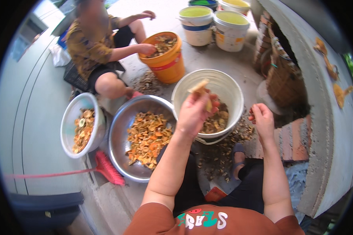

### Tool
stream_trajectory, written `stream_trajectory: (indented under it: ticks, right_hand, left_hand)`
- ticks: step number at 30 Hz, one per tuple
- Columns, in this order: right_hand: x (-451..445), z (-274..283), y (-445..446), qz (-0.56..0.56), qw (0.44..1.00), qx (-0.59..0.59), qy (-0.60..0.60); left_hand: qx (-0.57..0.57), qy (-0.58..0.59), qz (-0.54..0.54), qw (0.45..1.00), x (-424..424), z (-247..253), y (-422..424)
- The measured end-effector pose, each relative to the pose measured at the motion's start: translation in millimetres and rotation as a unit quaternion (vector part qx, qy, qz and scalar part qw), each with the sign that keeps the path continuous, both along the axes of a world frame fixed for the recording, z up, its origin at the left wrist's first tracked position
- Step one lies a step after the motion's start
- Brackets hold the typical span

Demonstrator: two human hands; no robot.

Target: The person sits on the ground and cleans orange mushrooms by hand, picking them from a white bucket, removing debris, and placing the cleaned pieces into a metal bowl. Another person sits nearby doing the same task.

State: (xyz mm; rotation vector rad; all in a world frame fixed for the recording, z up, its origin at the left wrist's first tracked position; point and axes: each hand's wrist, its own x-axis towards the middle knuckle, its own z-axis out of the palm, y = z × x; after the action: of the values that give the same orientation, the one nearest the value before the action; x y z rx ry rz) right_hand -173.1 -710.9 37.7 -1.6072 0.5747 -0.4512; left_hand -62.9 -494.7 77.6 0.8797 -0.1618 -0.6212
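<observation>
My left hand (195,113) holds a pale yellow mushroom (199,85) above a white plastic bucket (238,102) with brownish mushrooms (222,119) at its bottom. To the right of the bucket's rim is my right hand (261,119), raised, its fingers curled with thumb and fingertips close together; whether something small is between them I cannot tell. Left of the bucket a wide steel basin (117,147) holds a heap of orange and yellow mushrooms (148,138). Beside it, a white plastic bowl (66,129) contains cut mushroom pieces (84,129).
A seated person (89,53) reaches into an orange bucket (167,69) of mushrooms. Several white buckets (197,32) stand behind. Trimmings (220,158) litter the floor near my foot. A pink broom (108,170) lies at left; a concrete ledge (326,126) with mushrooms (339,94) runs along the right.
</observation>
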Motion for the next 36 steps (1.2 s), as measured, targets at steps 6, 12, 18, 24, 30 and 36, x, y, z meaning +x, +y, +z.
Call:
stream_trajectory:
  ticks: [6, 12, 18, 24, 30, 36]
  right_hand:
    - [8.4, 3.9, 27.1, 0.056, 0.995, -0.077, 0.014]
    - [5.3, -7.6, 34.2, 0.093, 0.986, -0.125, 0.058]
    - [10.6, -18.5, 48.9, 0.115, 0.982, -0.125, 0.077]
    - [12.8, -8.8, 43.1, 0.095, 0.982, -0.150, 0.064]
    - [10.6, 8.9, 37.1, 0.064, 0.995, -0.068, 0.025]
    - [6.2, 22.1, 32.0, 0.049, 0.999, -0.010, 0.001]
  left_hand:
    - [-0.017, 0.139, 0.268, 0.953, 40.8, -66.6, 210.2]
    - [0.098, 0.234, 0.477, 0.841, 39.0, -105.8, 411.0]
    - [0.137, 0.150, 0.643, 0.739, 85.1, -68.0, 532.3]
    - [0.218, 0.118, 0.426, 0.870, 91.4, -91.1, 366.2]
    - [0.339, -0.123, 0.130, 0.924, 96.7, -44.3, 167.9]
    - [0.468, -0.347, -0.115, 0.805, 133.5, -89.1, 17.8]
